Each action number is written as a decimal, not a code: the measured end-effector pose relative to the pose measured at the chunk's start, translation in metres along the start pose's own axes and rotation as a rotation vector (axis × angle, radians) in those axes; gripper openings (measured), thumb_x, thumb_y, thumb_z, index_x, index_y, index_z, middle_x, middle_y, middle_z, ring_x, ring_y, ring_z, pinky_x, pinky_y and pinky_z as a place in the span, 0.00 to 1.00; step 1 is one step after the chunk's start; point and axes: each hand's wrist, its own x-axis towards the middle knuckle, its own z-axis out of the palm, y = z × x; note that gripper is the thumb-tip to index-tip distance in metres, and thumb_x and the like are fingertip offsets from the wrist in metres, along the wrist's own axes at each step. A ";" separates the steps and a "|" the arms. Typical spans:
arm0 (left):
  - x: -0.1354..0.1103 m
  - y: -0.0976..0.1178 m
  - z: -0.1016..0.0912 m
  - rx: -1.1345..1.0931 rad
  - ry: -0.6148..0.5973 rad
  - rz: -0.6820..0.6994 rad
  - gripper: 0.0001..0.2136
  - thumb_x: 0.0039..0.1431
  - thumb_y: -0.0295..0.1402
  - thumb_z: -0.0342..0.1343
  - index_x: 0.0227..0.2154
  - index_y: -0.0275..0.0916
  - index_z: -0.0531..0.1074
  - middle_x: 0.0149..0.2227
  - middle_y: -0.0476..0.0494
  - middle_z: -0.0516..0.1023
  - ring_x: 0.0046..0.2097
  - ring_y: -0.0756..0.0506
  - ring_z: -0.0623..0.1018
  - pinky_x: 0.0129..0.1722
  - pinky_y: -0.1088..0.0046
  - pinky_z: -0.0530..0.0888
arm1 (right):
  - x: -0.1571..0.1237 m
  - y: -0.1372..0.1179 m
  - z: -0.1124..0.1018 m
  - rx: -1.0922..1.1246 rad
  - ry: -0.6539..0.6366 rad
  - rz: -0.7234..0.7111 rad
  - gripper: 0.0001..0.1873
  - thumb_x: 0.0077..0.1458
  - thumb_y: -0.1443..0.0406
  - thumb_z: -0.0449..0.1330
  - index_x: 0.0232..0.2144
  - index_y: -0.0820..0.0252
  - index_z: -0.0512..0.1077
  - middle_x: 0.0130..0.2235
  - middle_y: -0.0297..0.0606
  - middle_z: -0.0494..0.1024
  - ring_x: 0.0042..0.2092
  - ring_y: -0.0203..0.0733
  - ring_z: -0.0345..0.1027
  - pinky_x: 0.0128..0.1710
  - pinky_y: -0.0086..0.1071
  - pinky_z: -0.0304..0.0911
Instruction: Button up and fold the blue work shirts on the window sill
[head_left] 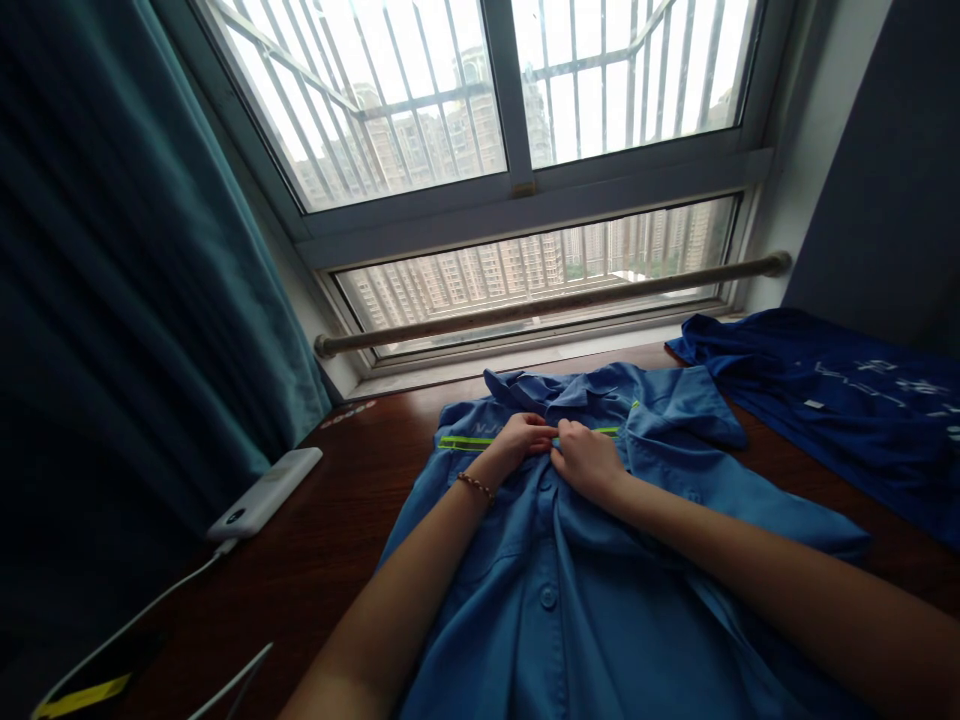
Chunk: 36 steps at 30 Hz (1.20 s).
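A light blue button-up shirt point(480, 540) with a collar and a yellow-green stripe across the chest lies spread on the dark wooden table point(330, 530). My left hand point(523, 440), with a beaded bracelet on its wrist, pinches the shirt's front placket at stripe height. Right beside it, my right hand point(589, 460) is closed on the same placket, and the fingertips of both hands nearly meet. Whatever button or buttonhole is between the fingers is hidden. Below the hands, a button point(548, 597) shows on the placket.
On the right lies a darker blue garment point(847, 400) with white print. A white power bank point(266, 490) with a cable stands by the curtain point(187, 250) on the left. Behind the table, a metal rail point(555, 303) crosses the barred window.
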 end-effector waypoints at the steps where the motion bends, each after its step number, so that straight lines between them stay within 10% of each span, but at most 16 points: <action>1: 0.000 0.000 -0.001 0.003 -0.014 -0.009 0.12 0.37 0.23 0.64 0.24 0.32 0.65 0.20 0.52 0.67 0.22 0.54 0.71 0.23 0.81 0.70 | 0.002 0.002 0.003 0.013 0.034 -0.012 0.12 0.53 0.64 0.50 0.38 0.64 0.65 0.37 0.46 0.72 0.36 0.46 0.69 0.32 0.32 0.59; 7: 0.003 0.004 -0.010 0.101 -0.139 -0.017 0.09 0.45 0.31 0.60 0.25 0.32 0.67 0.25 0.44 0.73 0.28 0.50 0.75 0.30 0.76 0.72 | 0.021 0.024 0.018 0.204 0.049 -0.066 0.08 0.49 0.70 0.51 0.32 0.62 0.69 0.32 0.40 0.74 0.36 0.40 0.68 0.33 0.28 0.57; 12: 0.002 0.012 -0.013 0.702 -0.331 0.276 0.06 0.49 0.30 0.55 0.31 0.33 0.68 0.30 0.45 0.72 0.34 0.48 0.73 0.37 0.71 0.70 | 0.040 0.043 0.026 0.391 0.007 0.117 0.08 0.46 0.67 0.56 0.29 0.64 0.73 0.33 0.40 0.76 0.37 0.38 0.68 0.35 0.25 0.56; 19: 0.002 -0.011 -0.004 1.415 -0.025 0.589 0.08 0.56 0.34 0.46 0.38 0.39 0.63 0.41 0.43 0.65 0.43 0.43 0.65 0.44 0.64 0.64 | 0.039 0.039 0.024 0.374 -0.034 0.169 0.10 0.39 0.67 0.56 0.27 0.64 0.74 0.29 0.41 0.76 0.34 0.41 0.68 0.29 0.26 0.55; 29: 0.017 -0.008 -0.037 1.326 -0.074 0.803 0.07 0.57 0.35 0.47 0.36 0.40 0.67 0.40 0.45 0.69 0.42 0.45 0.67 0.44 0.68 0.64 | 0.012 0.034 0.016 0.501 -0.304 0.165 0.08 0.36 0.69 0.53 0.18 0.65 0.73 0.17 0.33 0.68 0.22 0.34 0.61 0.20 0.25 0.52; 36: -0.011 -0.011 -0.043 1.151 -0.209 0.796 0.18 0.53 0.39 0.52 0.47 0.39 0.66 0.50 0.40 0.67 0.51 0.44 0.66 0.52 0.69 0.60 | 0.003 0.054 0.038 1.239 -0.183 0.135 0.16 0.36 0.63 0.59 0.30 0.64 0.74 0.27 0.37 0.76 0.29 0.38 0.68 0.30 0.29 0.62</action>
